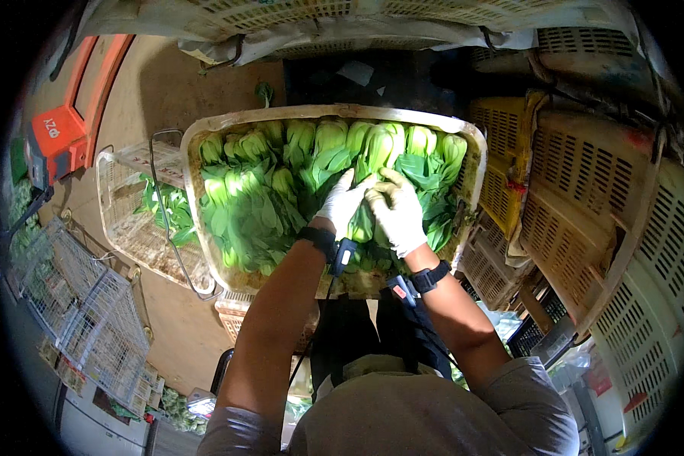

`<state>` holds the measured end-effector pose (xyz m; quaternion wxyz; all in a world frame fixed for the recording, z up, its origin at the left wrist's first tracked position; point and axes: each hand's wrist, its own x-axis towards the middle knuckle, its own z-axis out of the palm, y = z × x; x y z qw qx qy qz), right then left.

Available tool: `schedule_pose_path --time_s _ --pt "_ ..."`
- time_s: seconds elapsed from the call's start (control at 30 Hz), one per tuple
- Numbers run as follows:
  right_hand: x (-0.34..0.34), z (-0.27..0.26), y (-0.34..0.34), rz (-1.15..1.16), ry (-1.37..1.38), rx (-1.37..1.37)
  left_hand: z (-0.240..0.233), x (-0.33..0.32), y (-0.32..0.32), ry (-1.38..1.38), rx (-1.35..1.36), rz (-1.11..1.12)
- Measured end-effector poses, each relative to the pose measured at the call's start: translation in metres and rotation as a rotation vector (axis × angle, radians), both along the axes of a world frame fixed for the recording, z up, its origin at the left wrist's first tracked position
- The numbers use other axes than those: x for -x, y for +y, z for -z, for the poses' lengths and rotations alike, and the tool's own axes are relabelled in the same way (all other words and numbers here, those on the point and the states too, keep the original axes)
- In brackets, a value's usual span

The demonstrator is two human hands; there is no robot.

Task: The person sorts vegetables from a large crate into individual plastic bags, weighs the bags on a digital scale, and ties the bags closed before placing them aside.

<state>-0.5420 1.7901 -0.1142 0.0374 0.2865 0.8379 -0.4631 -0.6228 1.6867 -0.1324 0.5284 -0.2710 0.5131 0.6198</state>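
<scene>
A pale plastic crate (336,109) stands before me, holding rows of green bok choy (253,145) with their pale stem bases towards the far side. Both my hands wear white gloves and meet over the middle of the crate. They grip one bok choy head (381,147) whose stem base points away from me. My left hand (345,202) is at its left side near the leaves. On the right, my right hand (396,208) has bent fingers against the same head. The fingertips partly hide the leaves, so the exact grip is hard to see.
Left of the crate is another crate (114,211) with leafy greens. Stacked slatted crates (570,194) line the right side, and more stand beyond a dark floor patch. Wire baskets (85,308) and an orange-red machine (60,137) are farther left. A loose leaf (264,91) lies on the floor.
</scene>
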Motion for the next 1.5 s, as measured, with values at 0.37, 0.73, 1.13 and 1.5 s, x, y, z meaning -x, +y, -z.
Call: schedule_pose_path --time_s 0.37,0.73,1.13,1.5 --pt "0.021 0.104 0.107 0.419 -0.179 0.167 0.054 0.056 0.012 0.768 0.606 0.469" --pt "0.046 0.065 0.052 0.560 -0.004 0.101 0.067 0.024 -0.003 1.009 0.607 0.271" --pt "0.025 0.048 0.052 0.365 0.096 0.715 0.055 0.031 -0.016 1.157 0.672 0.727" --pt "0.039 0.083 0.035 0.204 0.114 0.250 0.057 0.068 -0.002 0.577 0.483 0.803"
